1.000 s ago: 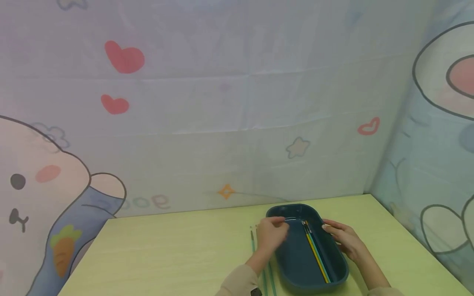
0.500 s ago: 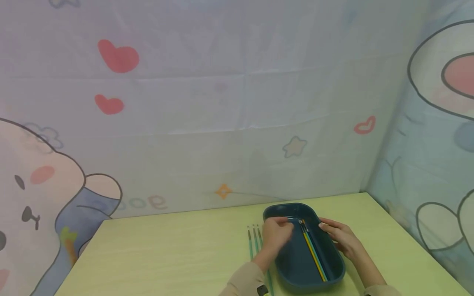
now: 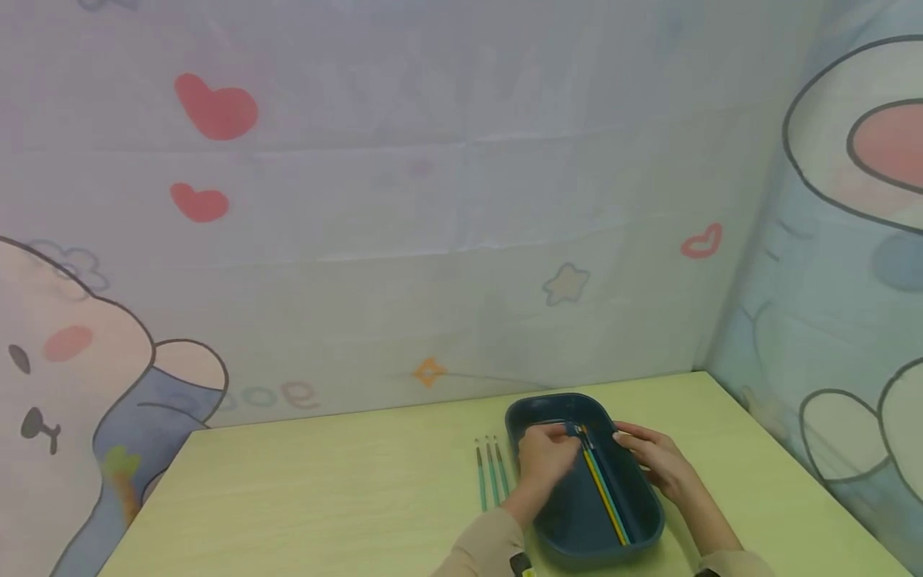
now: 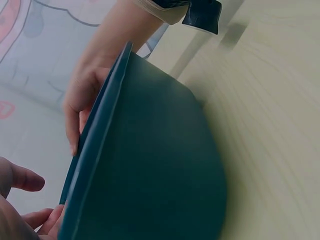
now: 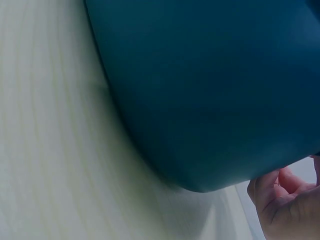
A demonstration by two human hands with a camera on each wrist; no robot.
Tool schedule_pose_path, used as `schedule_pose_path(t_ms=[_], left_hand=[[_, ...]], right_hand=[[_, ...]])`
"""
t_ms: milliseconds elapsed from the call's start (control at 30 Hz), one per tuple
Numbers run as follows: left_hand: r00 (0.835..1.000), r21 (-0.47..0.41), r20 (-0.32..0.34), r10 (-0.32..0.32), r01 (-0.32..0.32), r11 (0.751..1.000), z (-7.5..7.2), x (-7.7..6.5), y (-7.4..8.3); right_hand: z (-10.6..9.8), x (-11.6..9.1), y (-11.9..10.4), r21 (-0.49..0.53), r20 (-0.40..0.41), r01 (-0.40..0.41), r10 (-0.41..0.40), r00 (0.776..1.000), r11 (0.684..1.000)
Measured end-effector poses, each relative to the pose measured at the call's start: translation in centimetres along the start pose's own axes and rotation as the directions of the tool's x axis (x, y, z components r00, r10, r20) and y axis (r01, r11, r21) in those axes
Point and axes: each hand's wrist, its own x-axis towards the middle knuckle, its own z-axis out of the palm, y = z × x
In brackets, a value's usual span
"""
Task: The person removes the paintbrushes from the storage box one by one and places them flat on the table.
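A dark blue-green rectangular tray [image 3: 642, 513] sits on the table with paintbrushes lying lengthwise inside, one yellow-handled [image 3: 606, 497] and at least one bluish beside it. My left hand [image 3: 546, 458] reaches over the tray's left rim, its fingers close to the brush tips. In the left wrist view its thumb [image 4: 27, 180] stands apart from the fingers; no brush shows between them. My right hand [image 3: 659, 461] grips the tray's right rim, fingers against the outer wall, as the right wrist view also shows. Left of the tray lie three green-handled paintbrushes [image 3: 492, 474], partly hidden by my left arm.
The pale yellow table [image 3: 324, 481] extends left and right of the tray. Behind it hangs a printed cloth [image 3: 360, 240] with hearts and cartoon animals, and another panel [image 3: 851, 280] stands along the right side.
My left hand has moved right, from the tray's left rim toward the brush tips inside. My right hand keeps its hold on the rim. The head view has shifted slightly.
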Motion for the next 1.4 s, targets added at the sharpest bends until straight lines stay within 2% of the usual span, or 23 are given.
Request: schedule_pose_path(t_ms=[167, 367, 533, 800, 967, 1200, 1400], left_hand=[[1.0, 0.042, -0.018, -0.011, 0.012, 0.999, 0.7, 0.1, 0.0], [0.999, 0.094, 0.021, -0.043, 0.04, 0.995, 1.4, 0.0, 0.1], [0.998, 0.093, 0.028, -0.049, 0.046, 0.995, 2.0, -0.1, 0.4], [0.999, 0.141, 0.028, -0.023, 0.019, 0.99, 2.7, -0.2, 0.2], [1.0, 0.171, -0.009, 0.006, -0.004, 0.985, 3.1, -0.1, -0.3], [1.0, 0.167, -0.026, -0.002, 0.006, 0.986, 3.6, 0.0, -0.8], [0.999, 0.167, -0.022, 0.025, -0.02, 0.986, 4.1, -0.2, -1.2]], right_hand=[[0.1, 0.0, 0.0, -0.018, 0.003, 0.002, -0.002, 1.0, 1.0], [0.1, -0.1, 0.0, -0.027, 0.001, -0.004, 0.004, 1.0, 1.0], [0.0, 0.1, 0.2, -0.014, 0.009, -0.003, 0.003, 1.0, 1.0], [0.0, 0.1, 0.0, 0.017, 0.007, -0.01, 0.01, 1.0, 1.0], [0.1, -0.1, -0.1, 0.028, -0.004, -0.021, 0.021, 1.0, 0.999], [0.1, -0.1, -0.2, 0.022, -0.009, -0.022, 0.022, 1.0, 1.0], [0.1, -0.1, -0.2, 0.022, -0.011, -0.018, 0.018, 1.0, 1.0]])
